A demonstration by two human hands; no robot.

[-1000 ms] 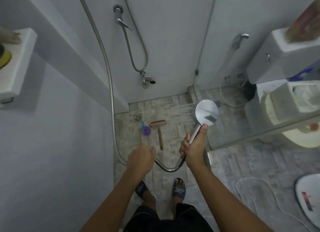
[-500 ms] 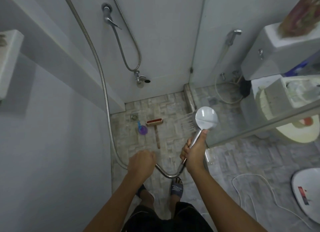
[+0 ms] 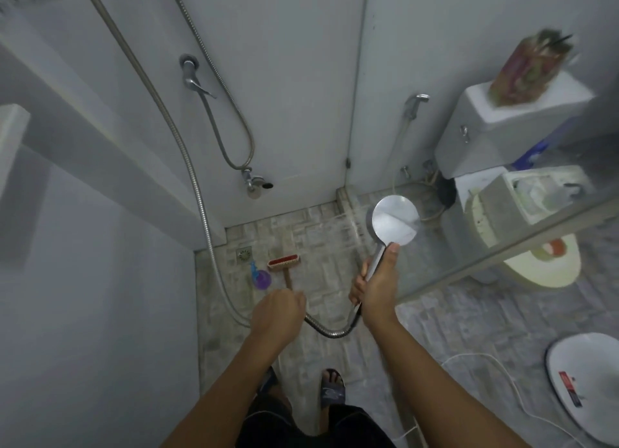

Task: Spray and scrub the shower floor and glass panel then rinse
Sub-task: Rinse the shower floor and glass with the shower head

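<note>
My right hand (image 3: 376,288) grips the handle of a round chrome shower head (image 3: 395,219), and water sprays from it to the left, over the tiled shower floor (image 3: 321,256). My left hand (image 3: 279,313) is curled round the metal hose (image 3: 207,219) where it loops low between both hands. A red scrub brush (image 3: 284,262) with a wooden handle lies on the floor beside a purple spray bottle (image 3: 261,277). The glass panel (image 3: 502,240) stands to the right of the shower head.
A floor drain (image 3: 244,254) sits near the brush. Wall taps (image 3: 191,75) and a second hose hang on the back wall. Behind the glass are a toilet (image 3: 522,193) and a bidet sprayer (image 3: 415,104). A white lid (image 3: 589,380) lies at the right. My sandalled feet (image 3: 331,390) stand at the entrance.
The view has tilted up a little. The shower head stays raised in my right hand and keeps spraying left; my left hand stays on the hose.
</note>
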